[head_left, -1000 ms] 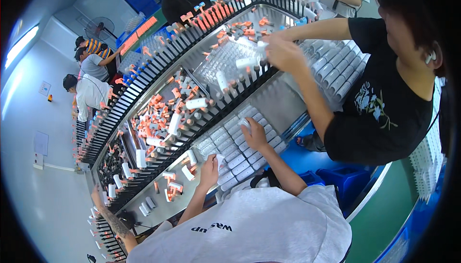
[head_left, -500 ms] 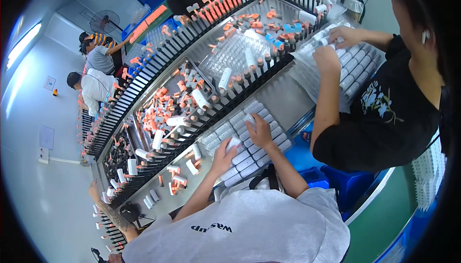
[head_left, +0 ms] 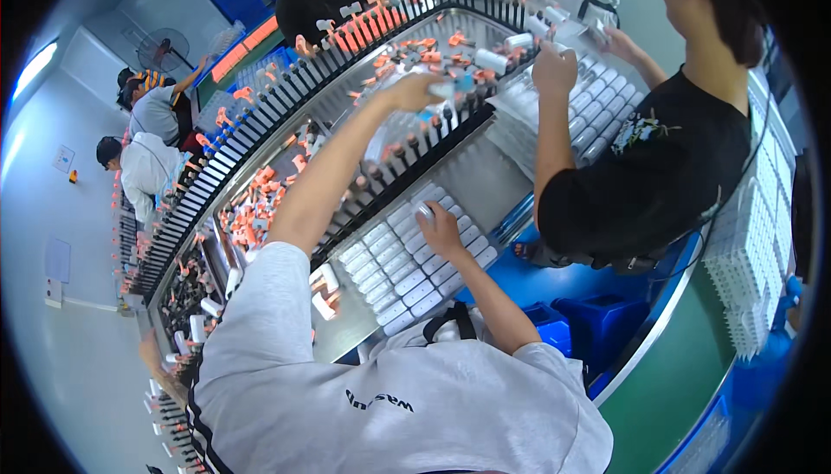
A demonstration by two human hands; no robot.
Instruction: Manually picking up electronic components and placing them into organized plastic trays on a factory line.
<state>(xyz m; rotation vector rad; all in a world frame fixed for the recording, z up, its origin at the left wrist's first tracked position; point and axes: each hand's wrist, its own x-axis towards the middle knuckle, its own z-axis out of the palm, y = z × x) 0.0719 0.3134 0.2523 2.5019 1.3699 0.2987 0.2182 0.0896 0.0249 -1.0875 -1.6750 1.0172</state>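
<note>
A tray of white rounded casings (head_left: 394, 273), set in rows, lies on the metal bench in front of me. Over its far right part, my right hand (head_left: 440, 230) is closed around a small white casing (head_left: 424, 211). My left arm stretches far forward across the peg rail. Out there, my left hand (head_left: 414, 91) has its fingers bent around a whitish part (head_left: 442, 90) above the pegs; motion blurs it, so its exact shape is unclear.
A curved conveyor with black pegs (head_left: 394, 162) rings metal trays of orange parts (head_left: 260, 201). On my right, a co-worker in black handles another tray of white casings (head_left: 597, 102). Blue bins (head_left: 597, 322) stand below the bench. Loose white and orange pieces (head_left: 325, 292) lie left of my tray.
My left hand has left the casing tray and swung forward and up over the conveyor. The right hand stays over the tray with a casing. The whole view has shifted slightly.
</note>
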